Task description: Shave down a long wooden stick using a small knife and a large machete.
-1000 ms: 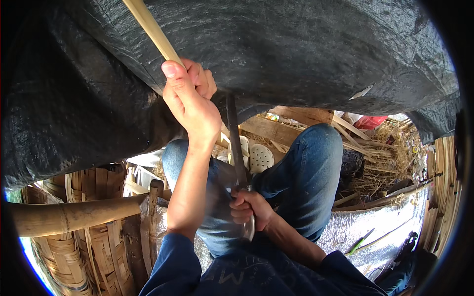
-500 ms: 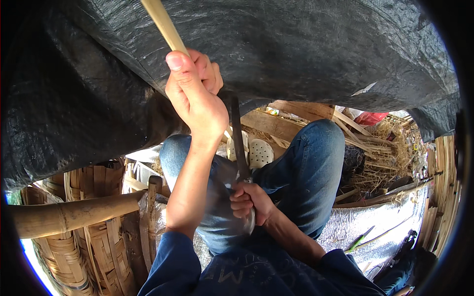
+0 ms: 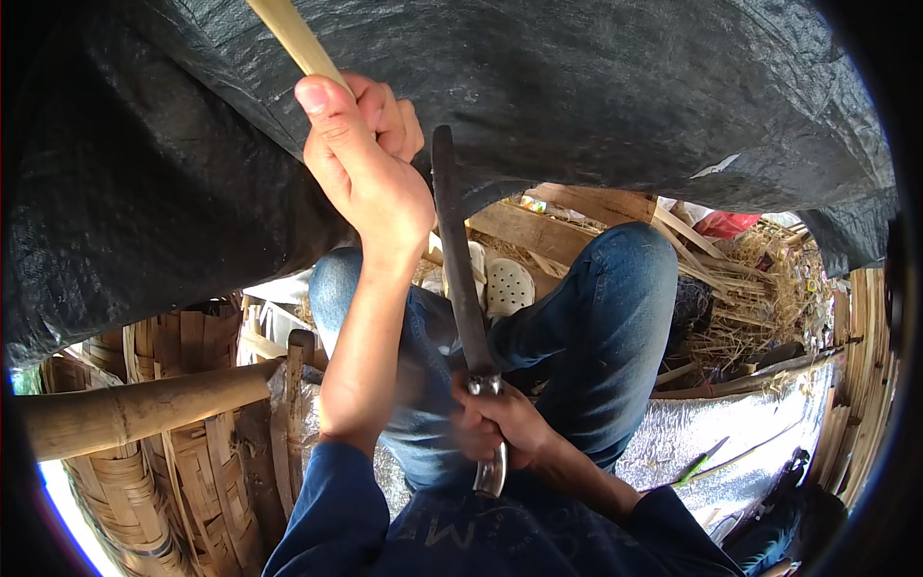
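My left hand (image 3: 370, 168) is raised in front of me, its fingers wrapped round a pale bamboo stick (image 3: 296, 37). The stick slants up and left out of view; its lower part is hidden behind my hand and forearm. Lower down, between my thighs, my right hand (image 3: 498, 423) grips the handle of a machete (image 3: 460, 255). Its long dark blade points away from me, with the tip just right of my left wrist. A shiny metal collar and the curved butt of the handle show at either side of my fist. Blade and stick look apart.
A dark plastic tarp (image 3: 615, 96) drapes over the far side. On the left lie a thick bamboo pole (image 3: 154, 412) and a woven bamboo basket (image 3: 125, 490). Wood pieces and straw (image 3: 750, 288) cover the ground beyond my right knee; a silvery sheet (image 3: 740, 423) lies nearer.
My left hand and the stick have shifted slightly up and left. The machete has come a little toward me, its tip now showing above my right fist beside my left wrist.
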A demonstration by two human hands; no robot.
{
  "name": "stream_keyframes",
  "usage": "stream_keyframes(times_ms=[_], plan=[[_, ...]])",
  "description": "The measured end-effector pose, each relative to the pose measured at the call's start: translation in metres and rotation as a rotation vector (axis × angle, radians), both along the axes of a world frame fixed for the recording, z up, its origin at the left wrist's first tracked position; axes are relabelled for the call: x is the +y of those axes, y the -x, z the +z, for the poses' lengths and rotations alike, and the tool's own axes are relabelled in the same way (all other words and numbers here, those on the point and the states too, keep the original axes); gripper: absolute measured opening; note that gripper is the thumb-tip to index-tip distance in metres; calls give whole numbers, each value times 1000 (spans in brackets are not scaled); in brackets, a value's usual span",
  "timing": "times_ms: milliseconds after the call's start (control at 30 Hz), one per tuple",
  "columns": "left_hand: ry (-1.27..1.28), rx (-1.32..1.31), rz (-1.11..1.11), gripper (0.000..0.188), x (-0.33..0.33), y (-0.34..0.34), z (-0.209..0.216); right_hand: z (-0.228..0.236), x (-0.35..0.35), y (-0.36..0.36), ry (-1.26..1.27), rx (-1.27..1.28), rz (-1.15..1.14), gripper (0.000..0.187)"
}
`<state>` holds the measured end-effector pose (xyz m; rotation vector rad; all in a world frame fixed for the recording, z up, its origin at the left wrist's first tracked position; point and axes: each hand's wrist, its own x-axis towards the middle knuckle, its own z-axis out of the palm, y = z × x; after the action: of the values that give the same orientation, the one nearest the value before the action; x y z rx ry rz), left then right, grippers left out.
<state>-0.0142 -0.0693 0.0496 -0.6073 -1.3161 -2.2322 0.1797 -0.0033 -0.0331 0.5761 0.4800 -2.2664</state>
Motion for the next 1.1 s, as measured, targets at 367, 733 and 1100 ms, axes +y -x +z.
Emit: stream_keyframes(times_ms=[367, 733, 1100], plan=[[68, -24, 58, 52, 3, 1, 7, 1, 1, -14, -115, 77, 28, 12], [78, -48, 54, 52, 8, 2, 4, -6, 5, -14, -76, -57, -8, 9], [78, 14, -327, 49, -4, 6, 0, -16, 60, -11, -1360, 531, 122, 11]])
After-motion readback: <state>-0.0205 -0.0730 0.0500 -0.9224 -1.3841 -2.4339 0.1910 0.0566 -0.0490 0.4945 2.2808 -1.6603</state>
